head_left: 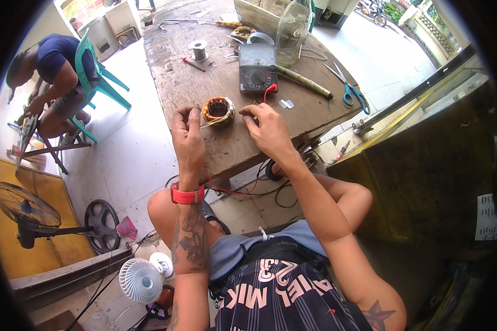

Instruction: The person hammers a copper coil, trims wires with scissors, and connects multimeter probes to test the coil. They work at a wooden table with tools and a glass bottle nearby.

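A small motor stator [218, 110] with orange-brown copper windings and white lacing stands on the wooden workbench [176, 88], between my hands. Thin light-coloured wires [214, 122] run across its near side toward my left hand. My left hand [188, 132] is close by its left side, thumb and fingers drawn together; what they hold, if anything, is too small to make out. On the stator's right, my right hand [267, 128] has thumb and fingertips closed in a pinch, also with nothing I can name. Behind it stands an analog multimeter [257, 69] with a red lead [270, 88].
Farther back are a solder spool [199, 51], a red pen-like tool [193, 64], a glass bottle [292, 33] and a rolled tube [303, 81]. Blue-handled scissors [348, 91] lie at the right edge. A person [55, 66] sits at the left; fans [141, 280] stand below.
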Tool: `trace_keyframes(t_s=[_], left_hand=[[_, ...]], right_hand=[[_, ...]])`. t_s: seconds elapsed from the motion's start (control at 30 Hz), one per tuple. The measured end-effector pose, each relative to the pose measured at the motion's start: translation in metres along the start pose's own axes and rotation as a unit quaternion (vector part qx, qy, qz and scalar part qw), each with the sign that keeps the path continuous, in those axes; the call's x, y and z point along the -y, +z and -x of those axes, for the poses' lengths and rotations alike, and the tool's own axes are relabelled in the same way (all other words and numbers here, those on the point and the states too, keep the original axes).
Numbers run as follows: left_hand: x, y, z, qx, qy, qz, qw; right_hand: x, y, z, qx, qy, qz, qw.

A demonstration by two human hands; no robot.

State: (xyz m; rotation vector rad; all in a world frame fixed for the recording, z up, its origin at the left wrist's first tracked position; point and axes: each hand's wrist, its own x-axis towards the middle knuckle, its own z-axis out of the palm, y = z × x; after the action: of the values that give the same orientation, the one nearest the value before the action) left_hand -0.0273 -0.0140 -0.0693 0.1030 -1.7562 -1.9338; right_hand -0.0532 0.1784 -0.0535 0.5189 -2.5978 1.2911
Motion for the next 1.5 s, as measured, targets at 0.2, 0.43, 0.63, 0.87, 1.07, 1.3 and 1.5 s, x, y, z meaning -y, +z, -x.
trace_keyframes(t_s=[0.2, 0.43, 0.63, 0.87, 1.07, 1.3, 1.5], left_hand=[[0.021, 0.001, -0.002, 0.007, -0.030, -0.006, 1.000], [0.021, -0.001, 0.000, 0.018, -0.011, -0.064, 0.998], [0.014, 0.001, 0.002, 0.019, -0.018, -0.072, 0.997], [0.010, 0.003, 0.003, 0.025, -0.013, -0.083, 0.996], [0.007, 0.002, 0.005, 0.025, 0.004, -0.089, 0.996], [0.005, 0.002, 0.009, -0.020, -0.002, 0.009, 1.000], [-0.025, -0.022, 0.028, 0.006, 0.025, 0.031, 0.999]], right_hand=[[-0.001, 0.003, -0.003, 0.019, 0.008, 0.005, 1.000], [-0.003, 0.003, -0.003, 0.014, -0.002, -0.016, 1.000], [-0.004, 0.004, -0.003, 0.007, -0.004, -0.010, 1.000], [-0.004, 0.001, -0.005, 0.028, -0.009, -0.013, 0.999], [-0.005, -0.003, -0.009, 0.063, 0.009, -0.024, 0.998], [-0.030, -0.047, -0.022, -0.088, -0.017, -0.004, 0.996], [-0.094, -0.097, -0.067, -0.141, 0.054, 0.133, 0.980]])
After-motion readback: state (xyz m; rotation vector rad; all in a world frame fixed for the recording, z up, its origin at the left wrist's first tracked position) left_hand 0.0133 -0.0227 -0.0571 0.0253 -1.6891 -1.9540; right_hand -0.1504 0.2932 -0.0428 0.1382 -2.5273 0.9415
